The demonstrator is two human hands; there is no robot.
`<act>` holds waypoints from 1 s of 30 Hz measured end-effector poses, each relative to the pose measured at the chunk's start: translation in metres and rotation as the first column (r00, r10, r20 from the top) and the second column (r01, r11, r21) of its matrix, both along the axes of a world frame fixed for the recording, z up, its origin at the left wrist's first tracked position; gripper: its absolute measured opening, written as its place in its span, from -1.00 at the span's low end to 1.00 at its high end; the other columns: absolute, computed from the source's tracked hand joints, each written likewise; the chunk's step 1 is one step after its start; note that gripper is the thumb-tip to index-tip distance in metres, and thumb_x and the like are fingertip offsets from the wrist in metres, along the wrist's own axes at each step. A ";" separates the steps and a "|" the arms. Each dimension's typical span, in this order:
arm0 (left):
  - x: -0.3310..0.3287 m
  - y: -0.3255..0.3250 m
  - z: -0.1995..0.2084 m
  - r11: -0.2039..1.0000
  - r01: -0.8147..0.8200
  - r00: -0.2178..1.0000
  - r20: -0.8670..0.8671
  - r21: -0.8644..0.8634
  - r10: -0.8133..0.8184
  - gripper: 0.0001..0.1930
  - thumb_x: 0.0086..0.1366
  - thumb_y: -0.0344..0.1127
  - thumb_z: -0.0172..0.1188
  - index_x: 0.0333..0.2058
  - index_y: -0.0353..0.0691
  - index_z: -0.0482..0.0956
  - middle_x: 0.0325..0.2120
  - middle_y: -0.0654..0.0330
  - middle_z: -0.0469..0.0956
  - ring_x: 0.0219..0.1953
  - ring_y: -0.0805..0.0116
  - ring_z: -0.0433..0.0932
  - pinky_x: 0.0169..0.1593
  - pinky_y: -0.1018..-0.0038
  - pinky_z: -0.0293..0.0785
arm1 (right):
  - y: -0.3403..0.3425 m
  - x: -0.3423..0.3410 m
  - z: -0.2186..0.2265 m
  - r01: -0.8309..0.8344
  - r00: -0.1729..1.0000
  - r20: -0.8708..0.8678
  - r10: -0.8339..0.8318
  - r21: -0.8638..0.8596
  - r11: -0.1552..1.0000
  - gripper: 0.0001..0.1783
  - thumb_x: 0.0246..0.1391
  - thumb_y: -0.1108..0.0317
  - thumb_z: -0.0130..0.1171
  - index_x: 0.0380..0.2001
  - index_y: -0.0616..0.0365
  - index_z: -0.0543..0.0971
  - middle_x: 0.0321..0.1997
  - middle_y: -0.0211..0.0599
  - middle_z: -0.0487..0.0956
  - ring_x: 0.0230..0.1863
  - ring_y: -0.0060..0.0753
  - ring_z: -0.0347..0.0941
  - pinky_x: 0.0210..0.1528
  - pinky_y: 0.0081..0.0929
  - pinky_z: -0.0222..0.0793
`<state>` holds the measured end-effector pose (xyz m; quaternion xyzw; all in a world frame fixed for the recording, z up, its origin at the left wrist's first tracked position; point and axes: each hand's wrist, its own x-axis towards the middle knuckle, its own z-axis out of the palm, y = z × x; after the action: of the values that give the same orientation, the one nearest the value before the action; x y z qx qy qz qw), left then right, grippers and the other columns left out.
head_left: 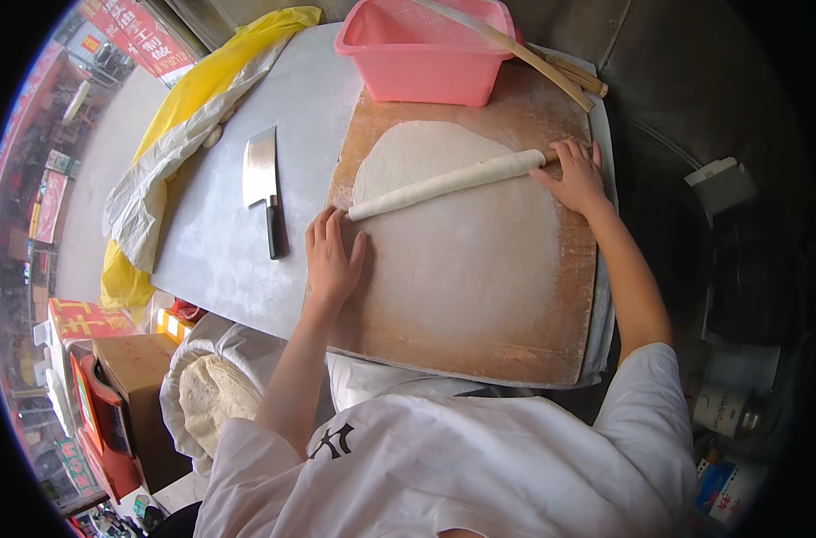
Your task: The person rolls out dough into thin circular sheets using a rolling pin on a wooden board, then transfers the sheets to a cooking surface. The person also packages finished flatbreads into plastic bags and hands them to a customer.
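Note:
A sheet of dough (426,148) lies on the floured wooden board (408,350). Its near part is wrapped round a rolling pin (551,155), which slants across the sheet, higher on the right. The fingers of my left hand (334,260) curl over the pin's left end, thumb apart on the near side; they hide most of that end. At the other end my right hand (576,179) grips the bare wood, thumb below and fingers over it. Left of the board a cleaver (261,170) rests on the metal tabletop, its black handle pointing toward me.
A pink plastic tub (426,76) stands at the board's far edge. Wooden sticks (569,76) lean over and beside it. Yellow and white plastic sheeting (170,117) runs along the table's left edge. Lower left are a lined container with dough (215,394) and a cardboard box (130,368).

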<state>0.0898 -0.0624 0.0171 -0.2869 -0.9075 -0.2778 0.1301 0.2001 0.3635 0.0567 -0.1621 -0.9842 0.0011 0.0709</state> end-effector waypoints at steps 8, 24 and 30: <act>0.119 -0.062 0.016 0.972 0.185 0.983 -0.014 0.146 -0.185 -0.73 0.09 -0.57 0.29 -0.19 -0.23 0.60 -0.17 0.17 0.63 -0.09 0.15 0.57 -0.03 0.32 0.50 | -0.073 0.192 0.003 -0.091 0.979 -0.180 0.097 0.040 0.995 -0.24 -0.03 -0.04 0.34 0.17 0.11 0.38 0.09 -0.25 0.44 0.16 -0.16 0.35 0.49 0.14 -0.31; 0.059 0.020 0.023 0.958 -0.241 0.705 0.707 0.158 0.061 -0.66 0.27 -0.11 0.24 -0.25 -0.35 0.58 -0.30 0.12 0.64 -0.28 0.23 0.63 -0.18 0.36 0.53 | -0.250 0.197 -0.009 0.027 0.968 -0.221 -0.121 -0.386 0.922 -0.46 0.08 0.51 0.20 0.18 0.19 0.42 -0.06 -0.16 0.39 -0.04 -0.07 0.36 -0.01 -0.19 0.33; 0.065 0.057 0.046 0.805 0.584 0.792 -0.148 -0.103 -0.593 -0.47 0.41 0.06 -0.01 0.06 -0.33 0.46 0.13 -0.06 0.45 0.20 -0.02 0.40 0.35 0.12 0.20 | -0.268 0.202 0.001 -0.072 0.972 -0.232 -0.048 -0.482 0.873 -0.50 0.05 0.53 0.23 0.11 0.15 0.48 -0.08 -0.19 0.39 -0.09 -0.11 0.36 -0.05 -0.21 0.34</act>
<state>0.1551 -0.0053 0.0630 -0.5810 -0.7654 -0.2549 0.1080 0.4021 0.0959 0.0576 -0.1673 -0.9376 0.2685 0.1445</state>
